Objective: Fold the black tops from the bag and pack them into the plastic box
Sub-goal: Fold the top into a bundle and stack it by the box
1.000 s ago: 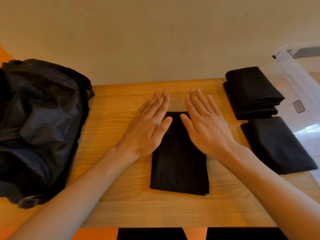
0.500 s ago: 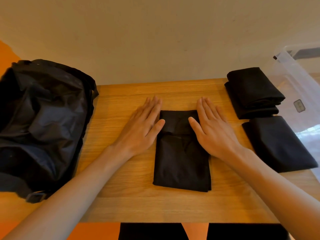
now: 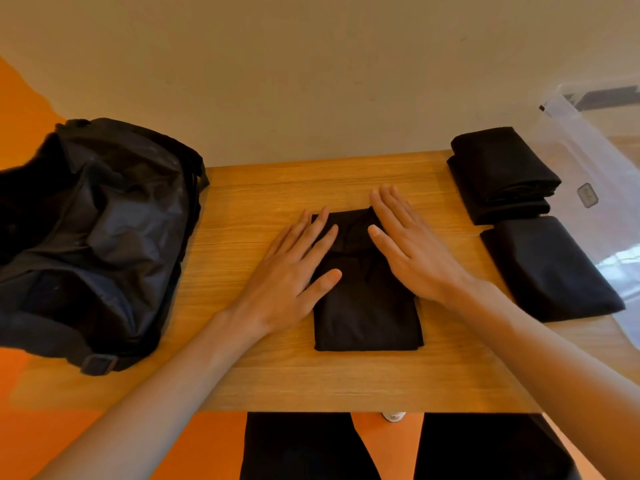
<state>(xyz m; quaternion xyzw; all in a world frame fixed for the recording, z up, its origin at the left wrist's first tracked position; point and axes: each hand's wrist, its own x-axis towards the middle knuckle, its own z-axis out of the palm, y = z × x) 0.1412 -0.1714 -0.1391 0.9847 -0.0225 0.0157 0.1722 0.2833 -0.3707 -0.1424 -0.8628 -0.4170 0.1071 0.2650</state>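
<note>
left hand (image 3: pixel 287 271) lies flat on the left edge of the folded black top (image 3: pixel 367 317), mid desk (image 3: pixel 263 379). fingers straight, slightly spread, pointing far; thumb lies across the cloth. grip fully open: palm down, nothing held or pinched.

right hand (image 3: pixel 412 251) is laid over the top's far-right corner. fingers straight and close together, tips past the far edge over bare wood, thumb on the cloth. grip also fully open, nothing held. can't tell if the palm presses or sits just above.

the top is a narrow rectangle, long axis near-far. near edge is square and clean; there are some wrinkles at the far end between the hands.

right side: stack of folded tops (image 3: pixel 502 174) at the far-right corner of the desk, at least two layers. single folded top (image 3: pixel 550 271) is just near of the stack, almost touching it. both sit right beside the clear plastic box (image 3: pixel 588 150), which runs off the right of the view. small label on its wall. can't tell what's inside.

left side: black bag (image 3: pixel 93 237), crumpled, on the left end of the desk and hanging over its left edge, buckled strap at its near side. well apart from the top.

below the near desk edge: the person's legs (image 3: pixel 298 448) in black, over an orange floor (image 3: pixel 207 441).
</note>
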